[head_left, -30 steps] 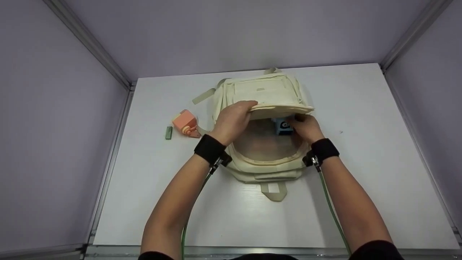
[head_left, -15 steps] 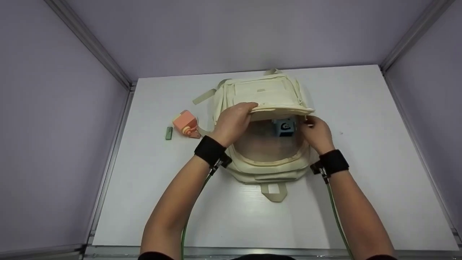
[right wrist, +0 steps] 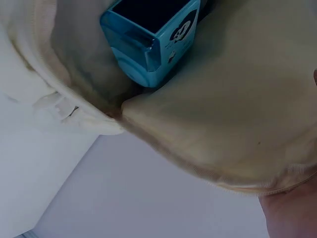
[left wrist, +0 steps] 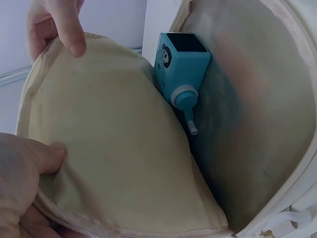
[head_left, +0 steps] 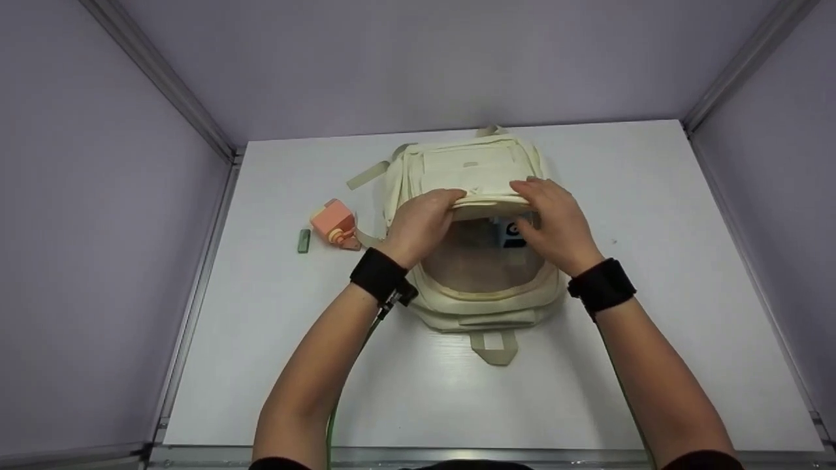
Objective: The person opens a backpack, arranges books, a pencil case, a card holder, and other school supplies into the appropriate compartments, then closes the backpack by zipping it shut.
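A cream backpack lies on the table with its main compartment unzipped and the flap raised. My left hand grips the flap's edge at the left, thumb on the inner lining in the left wrist view. My right hand pinches the same edge farther right, fingers on top and thumb underneath. Inside the bag sits a blue hand-crank pencil sharpener with a panda print, its crank visible in the left wrist view. The head view shows it partly covered by the right thumb.
A pink crank pencil sharpener stands left of the backpack, beside a small green block. Straps stick out around the bag. White table surface extends on both sides, with grey walls behind and at the sides.
My right hand has come away from the blue pencil sharpener, drawn back to the bag's right side, then moved up to the flap's edge. My left hand stays on the flap.
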`<act>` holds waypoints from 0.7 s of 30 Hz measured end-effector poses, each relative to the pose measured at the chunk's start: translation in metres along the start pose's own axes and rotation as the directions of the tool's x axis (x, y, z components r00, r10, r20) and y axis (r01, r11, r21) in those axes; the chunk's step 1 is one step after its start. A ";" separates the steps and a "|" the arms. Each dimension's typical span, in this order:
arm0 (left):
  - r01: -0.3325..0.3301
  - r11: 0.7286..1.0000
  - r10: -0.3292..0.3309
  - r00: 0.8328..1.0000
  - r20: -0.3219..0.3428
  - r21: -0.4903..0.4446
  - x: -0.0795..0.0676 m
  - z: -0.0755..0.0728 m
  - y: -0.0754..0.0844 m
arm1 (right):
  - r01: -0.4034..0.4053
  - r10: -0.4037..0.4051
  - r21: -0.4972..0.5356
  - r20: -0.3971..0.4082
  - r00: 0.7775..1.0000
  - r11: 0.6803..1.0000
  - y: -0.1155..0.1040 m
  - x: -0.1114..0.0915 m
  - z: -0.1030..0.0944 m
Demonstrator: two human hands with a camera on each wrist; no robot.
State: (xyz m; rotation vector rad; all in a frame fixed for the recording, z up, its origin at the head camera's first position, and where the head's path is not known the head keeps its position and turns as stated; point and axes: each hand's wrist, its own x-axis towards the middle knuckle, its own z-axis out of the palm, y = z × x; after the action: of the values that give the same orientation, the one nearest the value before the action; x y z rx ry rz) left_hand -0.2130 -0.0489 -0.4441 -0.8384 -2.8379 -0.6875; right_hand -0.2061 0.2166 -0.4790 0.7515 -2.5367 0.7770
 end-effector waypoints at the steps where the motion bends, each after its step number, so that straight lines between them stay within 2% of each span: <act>1: -0.006 1.000 0.006 1.000 -0.001 0.000 0.000 0.000 0.000 | -0.007 0.007 -0.004 0.013 1.000 1.000 -0.002 0.002 0.000; 9: -0.031 0.999 0.031 0.999 -0.010 0.004 -0.003 0.000 -0.003 | -0.071 0.071 -0.002 0.050 0.996 0.997 -0.009 0.008 -0.001; 14: -0.053 0.997 0.054 0.998 0.026 -0.052 -0.002 -0.002 -0.005 | -0.118 0.118 -0.005 0.000 0.993 0.993 -0.011 0.006 -0.002; 18: -0.057 0.988 0.069 0.994 0.079 -0.142 -0.010 -0.006 -0.019 | -0.154 0.154 -0.001 -0.040 0.987 0.988 -0.012 0.003 -0.004; 21: -0.017 0.984 0.025 0.999 0.040 -0.177 -0.018 -0.010 -0.040 | -0.173 0.172 -0.002 -0.063 0.983 0.985 -0.014 0.002 -0.007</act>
State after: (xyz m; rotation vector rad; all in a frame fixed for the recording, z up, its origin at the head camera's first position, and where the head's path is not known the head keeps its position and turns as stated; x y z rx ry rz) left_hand -0.2198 -0.0921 -0.4553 -0.9165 -2.8316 -0.9412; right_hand -0.1981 0.2101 -0.4672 0.5013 -2.5710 0.8324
